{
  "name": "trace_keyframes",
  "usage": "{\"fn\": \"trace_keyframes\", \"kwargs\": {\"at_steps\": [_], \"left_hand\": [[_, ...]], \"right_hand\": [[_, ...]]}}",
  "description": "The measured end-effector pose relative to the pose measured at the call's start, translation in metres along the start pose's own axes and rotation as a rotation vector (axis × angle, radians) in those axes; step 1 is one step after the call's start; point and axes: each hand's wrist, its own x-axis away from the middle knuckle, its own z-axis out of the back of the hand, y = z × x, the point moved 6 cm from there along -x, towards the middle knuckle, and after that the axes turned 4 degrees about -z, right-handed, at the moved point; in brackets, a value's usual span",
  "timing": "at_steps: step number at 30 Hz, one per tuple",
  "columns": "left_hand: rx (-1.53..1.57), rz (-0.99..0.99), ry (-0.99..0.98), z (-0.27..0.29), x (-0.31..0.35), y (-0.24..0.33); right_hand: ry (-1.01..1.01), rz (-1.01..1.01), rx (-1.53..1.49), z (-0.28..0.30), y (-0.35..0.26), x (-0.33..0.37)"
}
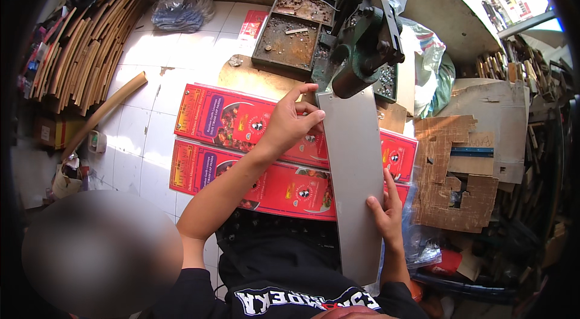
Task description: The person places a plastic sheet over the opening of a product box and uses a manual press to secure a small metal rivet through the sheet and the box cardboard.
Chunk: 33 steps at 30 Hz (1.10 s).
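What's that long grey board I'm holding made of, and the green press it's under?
Grey board: likely stiff paperboard, matte and flat, though thin sheet metal can't be excluded. Green press: apparently cast metal, painted green, heavy rounded body with worn dark patches. Left hand and right hand steady the board.

Grey board strip (356, 180): matt, smooth, like thick card. Red printed sheets (241, 122): glossy coated paper. Green press (362, 35): painted cast metal, worn. Compartment tray (290, 35): rusty, gritty metal. Cut-out sheet (453, 180): rough brown corrugated cardboard. Floor (151, 95): smooth glazed white tile. Bags (181, 11): crinkled clear plastic. Stacked sticks (96, 35): bare wood.
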Motion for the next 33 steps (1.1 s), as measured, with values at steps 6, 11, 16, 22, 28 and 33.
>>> {"fn": "trace_keyframes", "kwargs": {"at_steps": [6, 11, 16, 22, 28, 33], "left_hand": [[-0.088, -0.029, -0.131, 0.001, 0.002, -0.005], [-0.058, 0.019, -0.202, -0.008, 0.004, -0.001], [0.013, 0.103, -0.345, -0.016, 0.015, 0.017], [0.111, 0.032, -0.496, -0.038, 0.057, 0.059], [0.120, 0.061, -0.480, -0.032, 0.083, 0.078], [0.131, 0.083, -0.409, -0.017, 0.088, 0.070]], "right_hand": [[-0.015, -0.041, 0.204, 0.011, 0.000, 0.030], [0.070, 0.238, 0.597, 0.028, -0.039, 0.056], [0.183, 0.783, 0.979, 0.028, -0.093, 0.071], [0.233, 0.968, 1.191, 0.010, -0.083, 0.084], [0.300, 1.039, 1.211, -0.005, -0.066, 0.081], [0.304, 1.003, 1.181, -0.011, -0.058, 0.075]]}}
